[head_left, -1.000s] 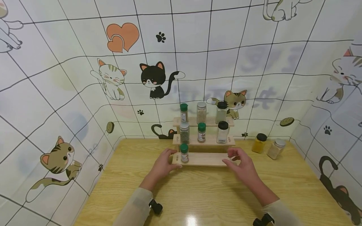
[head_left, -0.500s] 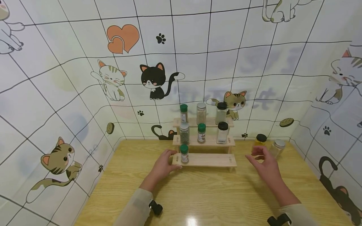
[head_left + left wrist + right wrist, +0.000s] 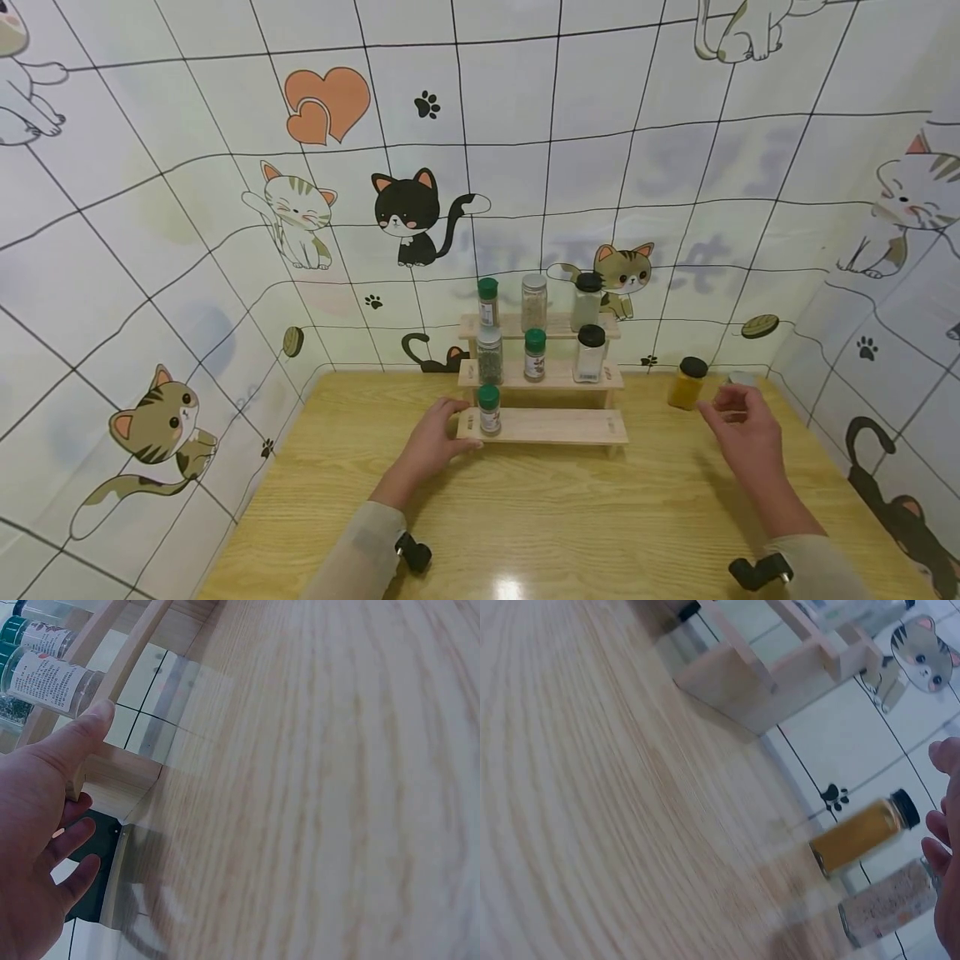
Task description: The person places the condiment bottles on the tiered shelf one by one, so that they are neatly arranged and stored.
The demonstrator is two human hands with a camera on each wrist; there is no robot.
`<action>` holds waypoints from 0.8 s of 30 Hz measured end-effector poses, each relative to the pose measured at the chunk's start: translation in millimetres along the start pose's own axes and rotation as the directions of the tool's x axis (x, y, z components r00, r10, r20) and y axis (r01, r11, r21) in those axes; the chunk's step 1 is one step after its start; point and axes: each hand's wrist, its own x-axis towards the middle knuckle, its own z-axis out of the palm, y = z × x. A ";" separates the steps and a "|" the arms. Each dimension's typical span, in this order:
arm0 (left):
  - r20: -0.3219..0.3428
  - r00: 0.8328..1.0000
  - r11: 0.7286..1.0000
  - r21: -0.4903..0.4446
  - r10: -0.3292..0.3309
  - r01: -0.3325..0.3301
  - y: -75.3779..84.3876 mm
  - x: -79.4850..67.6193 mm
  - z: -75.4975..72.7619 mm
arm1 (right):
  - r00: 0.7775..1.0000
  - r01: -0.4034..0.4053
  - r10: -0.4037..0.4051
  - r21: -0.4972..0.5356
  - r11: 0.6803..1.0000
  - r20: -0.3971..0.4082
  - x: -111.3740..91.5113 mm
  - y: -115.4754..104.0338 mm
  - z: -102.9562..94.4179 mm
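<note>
My left hand (image 3: 432, 435) grips the left end of the lowest step of a three-step wooden spice rack (image 3: 558, 427), thumb along the front edge and fingertips at the end. Close to that thumb stands a green-capped spice jar (image 3: 489, 412), its label also showing in the left wrist view. My right hand (image 3: 750, 437) hovers, holding nothing, fingers loosely bent, in front of a silver-lidded jar (image 3: 742, 379) that it mostly hides. The right wrist view shows that jar's speckled pinkish contents (image 3: 889, 904) near my fingers. Left of it stands a black-lidded jar of yellow powder (image 3: 686, 387).
Three jars stand on the middle step, among them a black-lidded one (image 3: 590, 354). Three more fill the top step, with a silver-lidded one (image 3: 534, 304) at its centre. Behind the wooden table (image 3: 570, 517) rises a wall covering (image 3: 510, 167) printed with cats.
My right hand has left the rack's right end and moved right, past the yellow jar, to the silver-lidded jar. My left hand has stayed on the rack.
</note>
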 end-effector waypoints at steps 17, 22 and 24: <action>0.000 1.000 1.000 -0.005 -0.006 0.006 -5.2 2.9 3.3 | 0.956 -0.268 0.259 -0.047 0.962 -0.139 30.3 49.0 -11.3; -0.001 1.000 1.000 0.000 -0.012 0.012 -5.1 2.9 3.8 | 0.948 -0.309 0.306 -0.020 0.951 -0.087 37.9 63.4 -9.6; 0.000 1.000 1.000 0.000 -0.015 0.015 -4.6 2.7 3.8 | 0.952 -0.303 0.302 -0.007 0.953 -0.051 39.5 69.6 -8.8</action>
